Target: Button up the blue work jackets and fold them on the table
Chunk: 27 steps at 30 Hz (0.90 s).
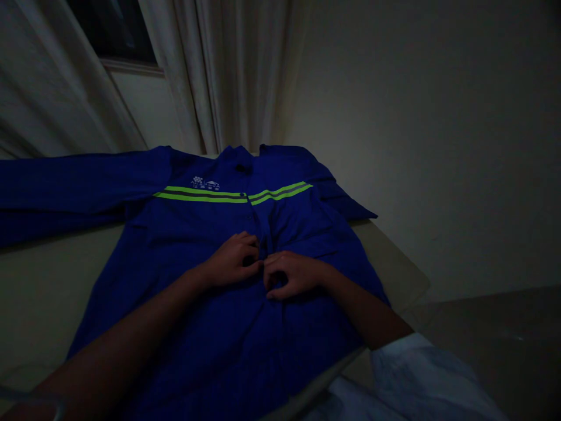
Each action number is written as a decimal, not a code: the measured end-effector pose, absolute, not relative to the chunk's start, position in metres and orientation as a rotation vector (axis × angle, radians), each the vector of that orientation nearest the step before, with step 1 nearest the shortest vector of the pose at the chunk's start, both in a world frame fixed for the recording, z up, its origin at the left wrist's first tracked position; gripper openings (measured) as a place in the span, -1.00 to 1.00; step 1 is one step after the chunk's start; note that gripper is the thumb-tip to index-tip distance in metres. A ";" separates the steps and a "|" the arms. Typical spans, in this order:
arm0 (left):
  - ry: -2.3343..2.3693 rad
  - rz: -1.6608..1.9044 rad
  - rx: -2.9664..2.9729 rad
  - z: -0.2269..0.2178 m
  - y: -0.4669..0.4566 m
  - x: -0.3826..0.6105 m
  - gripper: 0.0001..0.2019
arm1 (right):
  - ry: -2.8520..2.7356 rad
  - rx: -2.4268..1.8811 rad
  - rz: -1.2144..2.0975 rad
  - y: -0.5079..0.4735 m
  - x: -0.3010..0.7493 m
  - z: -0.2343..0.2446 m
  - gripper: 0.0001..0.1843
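Note:
A blue work shirt (184,245) with a lime-green chest stripe (205,196) and a small white logo lies front-up on a pale table (39,275), collar away from me. Its left sleeve stretches out to the left. My left hand (232,260) and my right hand (291,273) meet at the shirt's front placket, mid-chest. Both have fingers curled and pinched on the fabric edges there. The room is dim, so what sits between the fingertips is hard to make out.
Pale curtains (219,70) hang behind the table, with a dark window (114,29) at upper left. A plain wall fills the right side. The table's right corner (412,280) lies close to my right arm. White cloth (416,374) shows at bottom right.

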<state>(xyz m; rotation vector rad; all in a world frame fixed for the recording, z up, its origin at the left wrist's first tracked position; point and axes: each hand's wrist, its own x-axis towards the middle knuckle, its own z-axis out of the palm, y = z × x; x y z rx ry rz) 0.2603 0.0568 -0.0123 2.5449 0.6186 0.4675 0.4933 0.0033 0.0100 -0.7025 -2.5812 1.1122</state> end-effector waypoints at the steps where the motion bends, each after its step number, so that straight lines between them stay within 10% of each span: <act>1: 0.612 0.473 2.545 -0.013 0.057 0.260 -0.67 | -2.582 -0.700 1.113 0.003 0.493 0.010 -0.86; 27: 0.621 0.480 2.535 -0.012 0.056 0.260 -0.70 | -2.591 -0.704 1.114 0.004 0.493 0.010 -0.86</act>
